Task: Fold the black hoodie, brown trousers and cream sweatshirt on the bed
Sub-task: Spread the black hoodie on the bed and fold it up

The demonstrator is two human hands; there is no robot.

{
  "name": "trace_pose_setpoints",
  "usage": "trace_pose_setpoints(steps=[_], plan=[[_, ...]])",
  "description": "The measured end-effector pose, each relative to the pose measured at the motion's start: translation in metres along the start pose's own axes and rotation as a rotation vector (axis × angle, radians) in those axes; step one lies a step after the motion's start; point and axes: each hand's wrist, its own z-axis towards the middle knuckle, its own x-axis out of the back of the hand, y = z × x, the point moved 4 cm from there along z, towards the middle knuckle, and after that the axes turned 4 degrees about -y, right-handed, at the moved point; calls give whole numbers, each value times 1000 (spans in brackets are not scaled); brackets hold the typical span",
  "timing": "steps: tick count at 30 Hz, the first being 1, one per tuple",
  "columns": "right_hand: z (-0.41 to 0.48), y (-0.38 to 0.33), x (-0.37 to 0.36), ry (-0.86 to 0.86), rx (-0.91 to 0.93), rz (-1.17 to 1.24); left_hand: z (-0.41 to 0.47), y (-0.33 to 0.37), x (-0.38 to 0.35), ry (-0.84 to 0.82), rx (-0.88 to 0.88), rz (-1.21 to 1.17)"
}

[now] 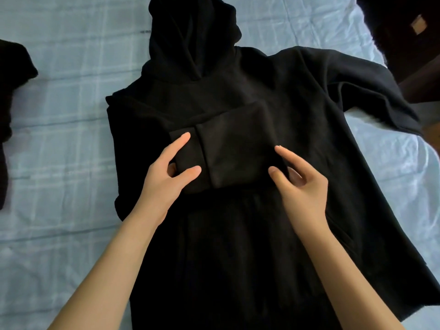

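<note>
Right now, looking down from my head camera, the black fleece hoodie (238,210) lies spread front-up on the pale blue checked bedsheet (66,139), its hood (190,39) pointing away from me and its hem towards me. One sleeve is folded in across the chest, so that its cuff (188,151) ends near the middle of the body. The other sleeve (371,91) is still stretched out to my right, reaching the edge of the bed.

My left hand (164,182) holds that folded cuff: the thumb presses on top of the fabric, the forefinger lies along the cuff's far edge, and the remaining fingers are tucked beneath it. My right hand (302,184) sits just beside the folded sleeve's forearm part, fingers loosely curled and spread apart. The thumb and forefinger tips touch the sleeve's edge, but I cannot tell whether they actually pinch it.

At the left edge of the view lies another dark garment (12,103), partly cut off, well apart from the hoodie. In the upper right corner, dark wooden furniture (409,44) stands past the bed.
</note>
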Motion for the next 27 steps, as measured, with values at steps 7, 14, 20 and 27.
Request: trace_pose_setpoints(steps=[7, 14, 20, 27], plan=[[-1, 1, -3, -165, 170, -505, 7, 10, -30, 3, 28, 52], [10, -11, -59, -444, 215, -329, 6, 32, -46, -318, 6, -314], [35, -29, 20, 168, 99, 92, -1, 23, -5, 69, -105, 227], [47, -28, 68, 352, 178, -752, -6, -25, -1, 6, -81, 1154]])
